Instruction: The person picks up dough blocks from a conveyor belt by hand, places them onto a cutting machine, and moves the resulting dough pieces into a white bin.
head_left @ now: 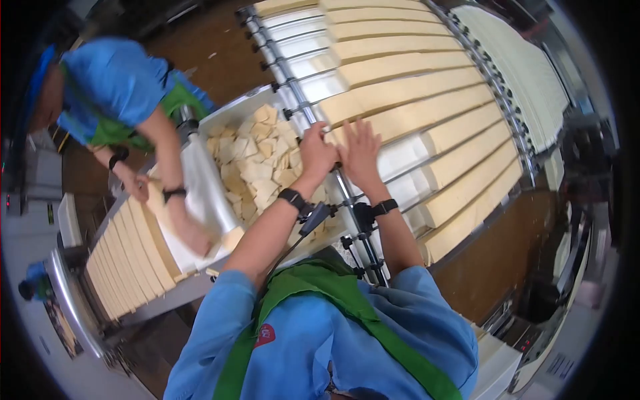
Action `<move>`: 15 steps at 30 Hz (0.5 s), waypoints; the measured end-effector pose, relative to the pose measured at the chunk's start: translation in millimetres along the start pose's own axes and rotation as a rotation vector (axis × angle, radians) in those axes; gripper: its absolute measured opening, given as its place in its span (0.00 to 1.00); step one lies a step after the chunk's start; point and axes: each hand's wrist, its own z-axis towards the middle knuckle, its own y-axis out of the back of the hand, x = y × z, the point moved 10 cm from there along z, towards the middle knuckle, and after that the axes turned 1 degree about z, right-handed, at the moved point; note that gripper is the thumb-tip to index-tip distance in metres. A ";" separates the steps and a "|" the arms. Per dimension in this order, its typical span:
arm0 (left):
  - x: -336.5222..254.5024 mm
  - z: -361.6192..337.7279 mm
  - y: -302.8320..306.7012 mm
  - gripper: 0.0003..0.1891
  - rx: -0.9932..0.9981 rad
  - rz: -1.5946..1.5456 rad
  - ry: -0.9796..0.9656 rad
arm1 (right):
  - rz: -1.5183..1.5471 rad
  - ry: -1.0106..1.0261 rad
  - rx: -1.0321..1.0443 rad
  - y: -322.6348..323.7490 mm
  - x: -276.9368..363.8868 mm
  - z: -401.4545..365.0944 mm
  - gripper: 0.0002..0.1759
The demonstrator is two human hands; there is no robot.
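Observation:
My left hand [318, 155] is closed at the metal side rail of the lane table, its fingers curled; whatever they grip is hidden. Beside it, my right hand [360, 152] lies with fingers spread on the near end of a row of thin cream-coloured sheets [400, 99], which look like dough or wafer. Metal rods split these rows into lanes. Left of my forearms, a white bin [230, 110] holds many broken pieces [257, 157] of the same cream material.
At the left, a co-worker [113, 87] in blue with a green apron bends over a conveyor carrying cream strips [127, 267]; one arm is blurred. The metal rail [283, 67] with black knobs runs between bin and lanes. A white ribbed belt [513, 73] stands at far right.

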 end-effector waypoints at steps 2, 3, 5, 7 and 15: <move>11.7 -7.4 4.0 0.21 -0.034 -0.107 0.091 | 0.028 -0.013 0.013 -0.7 -3.1 0.3 0.39; 18.6 -10.1 8.8 0.21 -0.052 -0.167 0.133 | 0.036 -0.020 0.019 0.6 -4.7 1.6 0.39; 15.2 -25.6 43.3 0.19 -0.181 -0.235 0.082 | -0.069 -0.025 0.045 2.3 -1.6 2.9 0.39; 14.9 -50.1 85.4 0.16 -0.275 -0.239 -0.012 | -0.163 -0.052 0.089 -1.5 0.1 1.5 0.39; 131.6 -222.2 293.2 0.18 -0.616 0.149 0.025 | -0.131 0.105 -0.146 39.3 119.1 19.0 0.37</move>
